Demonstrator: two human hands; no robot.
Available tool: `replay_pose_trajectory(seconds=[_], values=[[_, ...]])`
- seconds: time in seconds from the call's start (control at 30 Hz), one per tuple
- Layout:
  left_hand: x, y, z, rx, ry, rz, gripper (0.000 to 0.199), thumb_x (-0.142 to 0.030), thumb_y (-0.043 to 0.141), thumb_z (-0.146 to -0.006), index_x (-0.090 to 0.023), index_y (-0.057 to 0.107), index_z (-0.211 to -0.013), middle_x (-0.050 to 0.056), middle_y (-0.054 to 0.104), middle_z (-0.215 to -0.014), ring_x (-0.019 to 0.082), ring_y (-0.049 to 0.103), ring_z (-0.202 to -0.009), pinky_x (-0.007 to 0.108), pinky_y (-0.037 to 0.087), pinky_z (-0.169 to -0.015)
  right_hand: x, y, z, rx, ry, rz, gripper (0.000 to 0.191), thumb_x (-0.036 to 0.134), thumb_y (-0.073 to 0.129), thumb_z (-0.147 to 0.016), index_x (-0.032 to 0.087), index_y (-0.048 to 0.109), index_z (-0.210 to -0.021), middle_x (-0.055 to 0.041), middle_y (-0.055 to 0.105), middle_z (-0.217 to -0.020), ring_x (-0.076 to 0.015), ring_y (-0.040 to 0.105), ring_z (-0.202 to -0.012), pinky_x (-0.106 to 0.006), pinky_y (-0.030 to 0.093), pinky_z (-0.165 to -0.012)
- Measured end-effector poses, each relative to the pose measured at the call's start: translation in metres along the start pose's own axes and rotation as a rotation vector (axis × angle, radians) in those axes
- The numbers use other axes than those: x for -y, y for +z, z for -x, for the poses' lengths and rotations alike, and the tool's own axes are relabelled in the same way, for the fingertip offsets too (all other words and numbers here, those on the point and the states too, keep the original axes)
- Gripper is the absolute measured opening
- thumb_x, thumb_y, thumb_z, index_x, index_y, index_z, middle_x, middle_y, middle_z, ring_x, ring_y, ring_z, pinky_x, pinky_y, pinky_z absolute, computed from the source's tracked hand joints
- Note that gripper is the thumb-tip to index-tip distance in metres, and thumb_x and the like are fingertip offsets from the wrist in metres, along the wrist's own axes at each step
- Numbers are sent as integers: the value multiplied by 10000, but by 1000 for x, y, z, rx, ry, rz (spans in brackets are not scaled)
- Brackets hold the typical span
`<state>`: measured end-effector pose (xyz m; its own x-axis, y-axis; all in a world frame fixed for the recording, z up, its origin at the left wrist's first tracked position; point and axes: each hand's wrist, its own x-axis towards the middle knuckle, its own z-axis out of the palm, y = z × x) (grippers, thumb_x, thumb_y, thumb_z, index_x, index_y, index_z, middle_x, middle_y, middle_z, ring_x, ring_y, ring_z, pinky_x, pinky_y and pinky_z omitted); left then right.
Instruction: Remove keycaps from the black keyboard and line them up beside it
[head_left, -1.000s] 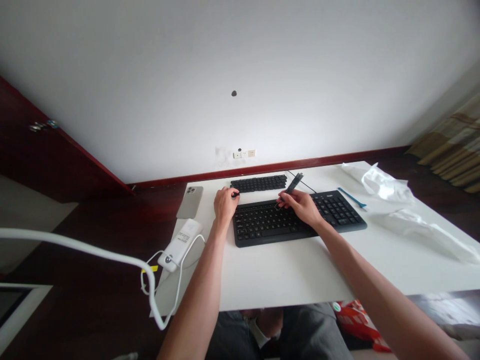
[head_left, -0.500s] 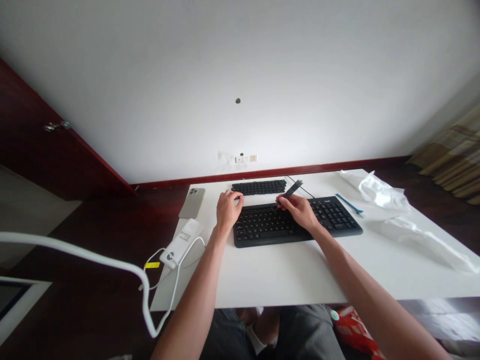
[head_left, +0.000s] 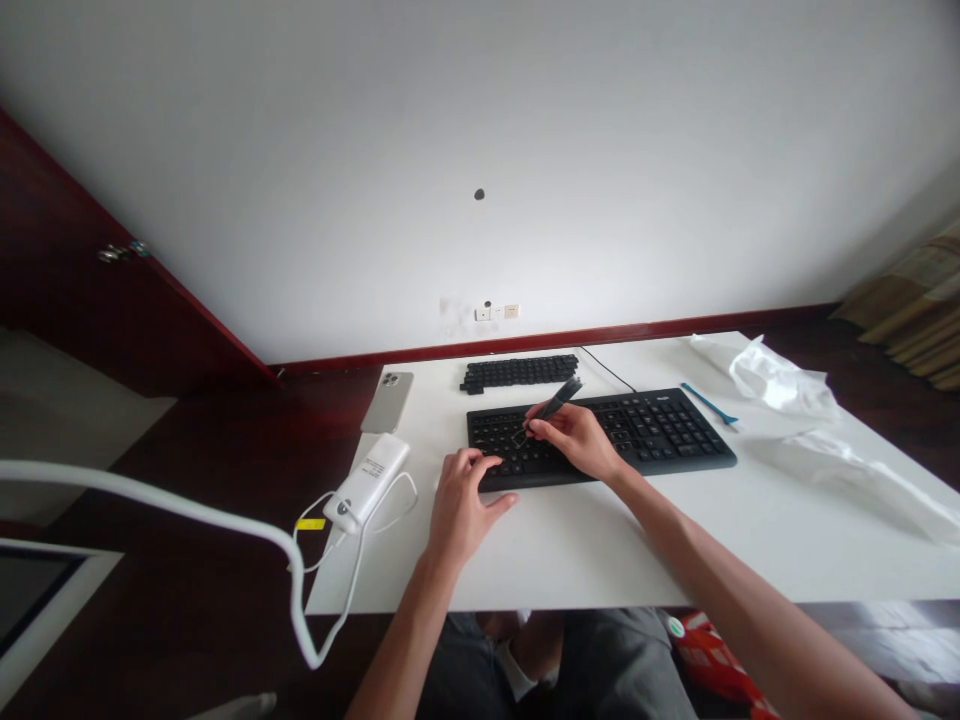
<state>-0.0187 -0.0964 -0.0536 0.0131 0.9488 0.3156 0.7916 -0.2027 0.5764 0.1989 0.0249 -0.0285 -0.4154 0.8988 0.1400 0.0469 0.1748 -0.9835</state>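
Note:
My right hand point(head_left: 574, 441) holds a black wire keycap puller point(head_left: 556, 402), its thin wire tip resting on the left part of the keys. This black computer keyboard point(head_left: 600, 437) lies on the white table point(head_left: 585, 550). My left hand point(head_left: 461, 510) rests at the keyboard's front left edge with its fingers spread, touching the keys and holding nothing I can see. A block of loose black keycaps point(head_left: 519, 373) sits behind the keyboard.
A titanium-coloured smartphone point(head_left: 388, 402) lies at the table's left, near a white power bank point(head_left: 367, 482) with a white cable point(head_left: 300, 525). To the right lie a blue plastic tool point(head_left: 709, 403) and crumpled white plastic wrap point(head_left: 780, 382). A thin black cable point(head_left: 607, 372) runs behind the keyboard.
My left hand has moved from the keyboard's back left corner to its front edge. My right hand and the puller have shifted left across the keys.

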Motion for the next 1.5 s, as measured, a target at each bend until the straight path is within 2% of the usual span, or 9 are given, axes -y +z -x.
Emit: replay_pose_trajectory(seconds=[0.2, 0.53, 0.9, 1.1, 1.23, 1.5], values=[[0, 2, -7, 17, -6, -34, 451, -270, 874, -787, -358, 697, -1193, 44, 608, -1202, 275, 575, -1146, 448, 548, -1019, -4, 16, 4, 65, -12, 72, 400, 546, 742, -882, 185, 732, -1056, -74, 789, -895, -250, 761, -824, -356, 625, -774], [-5, 1, -7, 73, 16, -31, 382, -214, 813, -862, -275, 650, -1203, 34, 613, -1109, 233, 574, -1069, 404, 527, -968, -2, 16, 6, 169, -17, 141, 383, 501, 724, -912, 163, 720, -1094, -79, 793, -936, -244, 756, -863, -344, 612, -804], [-7, 1, -2, 44, 60, -206, 388, -316, 819, -865, -268, 699, -1232, 36, 652, -1015, 232, 593, -981, 383, 531, -903, 3, 19, 7, 218, -45, 168, 380, 505, 690, -939, 167, 708, -1112, -73, 792, -963, -241, 765, -880, -343, 625, -819], [-17, 5, 14, 81, 115, -303, 346, -204, 578, -1025, -281, 665, -1351, 32, 665, -912, 189, 625, -870, 323, 529, -789, 10, 22, 9, 234, -109, 272, 323, 472, 667, -963, 186, 718, -1106, -62, 800, -976, -228, 779, -871, -319, 626, -812], [-21, 5, 17, 85, 92, -281, 376, -184, 553, -1028, -268, 637, -1385, 34, 672, -913, 188, 639, -868, 315, 537, -784, 17, 24, 12, 273, -168, 342, 275, 440, 655, -979, 195, 721, -1086, -59, 797, -993, -214, 777, -866, -298, 613, -802], [-19, 6, 16, 75, 97, -256, 270, -138, 537, -1017, -234, 692, -1216, 37, 691, -933, 197, 649, -886, 327, 534, -806, 30, 29, 18, 367, -265, 484, 257, 402, 622, -1011, 197, 725, -1125, -71, 783, -1017, -208, 748, -844, -303, 567, -785]])
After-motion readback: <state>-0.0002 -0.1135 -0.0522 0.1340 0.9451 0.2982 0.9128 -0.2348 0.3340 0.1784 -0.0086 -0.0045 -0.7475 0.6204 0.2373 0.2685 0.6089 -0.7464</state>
